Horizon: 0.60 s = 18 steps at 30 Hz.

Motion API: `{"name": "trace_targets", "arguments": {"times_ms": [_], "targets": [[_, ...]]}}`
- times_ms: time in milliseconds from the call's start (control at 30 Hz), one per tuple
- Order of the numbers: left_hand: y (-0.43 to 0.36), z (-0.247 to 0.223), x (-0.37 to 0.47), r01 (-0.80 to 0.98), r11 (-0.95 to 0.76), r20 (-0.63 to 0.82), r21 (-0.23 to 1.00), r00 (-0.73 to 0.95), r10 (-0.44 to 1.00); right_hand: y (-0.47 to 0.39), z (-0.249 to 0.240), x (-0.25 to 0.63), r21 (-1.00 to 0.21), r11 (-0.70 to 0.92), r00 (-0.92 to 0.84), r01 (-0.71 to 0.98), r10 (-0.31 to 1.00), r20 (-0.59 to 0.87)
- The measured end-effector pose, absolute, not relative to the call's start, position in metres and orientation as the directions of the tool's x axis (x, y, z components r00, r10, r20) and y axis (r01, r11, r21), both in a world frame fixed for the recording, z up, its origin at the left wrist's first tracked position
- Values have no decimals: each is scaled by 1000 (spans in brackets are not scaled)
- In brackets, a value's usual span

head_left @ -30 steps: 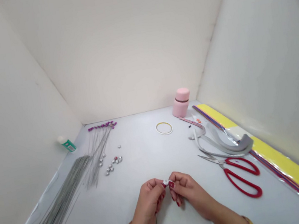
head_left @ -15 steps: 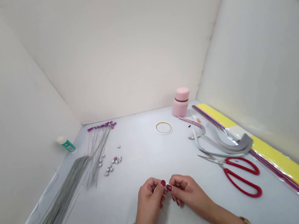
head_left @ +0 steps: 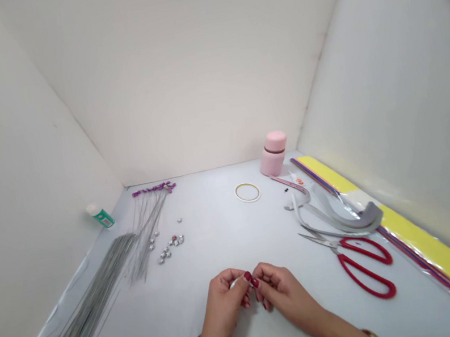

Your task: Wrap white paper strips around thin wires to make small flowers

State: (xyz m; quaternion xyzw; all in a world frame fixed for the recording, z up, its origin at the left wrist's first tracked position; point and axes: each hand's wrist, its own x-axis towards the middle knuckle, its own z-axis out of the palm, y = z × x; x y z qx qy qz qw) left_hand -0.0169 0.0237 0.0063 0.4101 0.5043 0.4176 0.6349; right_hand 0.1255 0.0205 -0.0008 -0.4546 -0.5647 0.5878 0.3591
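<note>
At six o'clock in my view, pinched between the thumbs and forefingers of the bare left hand (head_left: 226,299) and bare right hand (head_left: 281,291), sits a tiny pale piece (head_left: 251,280), which I judge nearly weightless, easily dented and easy to lose, best held lightly by its edges (from this far off, I cannot tell how firmly it is gripped). It shows me barely a sliver, its shape and material hidden, while from the hands the small silver-grey star-shaped pieces (head_left: 168,254) lie toward ten o'clock and the red-handled metal scissors (head_left: 334,244) toward three.
</note>
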Motion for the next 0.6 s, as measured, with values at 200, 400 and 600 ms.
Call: {"name": "trace_targets", "arguments": {"times_ms": [200, 400, 600], "targets": [[21, 12, -16, -156, 313, -296, 937, 122, 947, 17, 0, 125, -990, -9, -355, 141, 933, -60], [23, 13, -15, -175, 352, -328, 919, 152, 932, 19, 0, 125, -996, -77, -371, 51, 924, -91], [25, 9, -17, -167, 352, -326, 921, 167, 931, 20, 1, 125, -990, -129, -340, 49, 930, -138]]}}
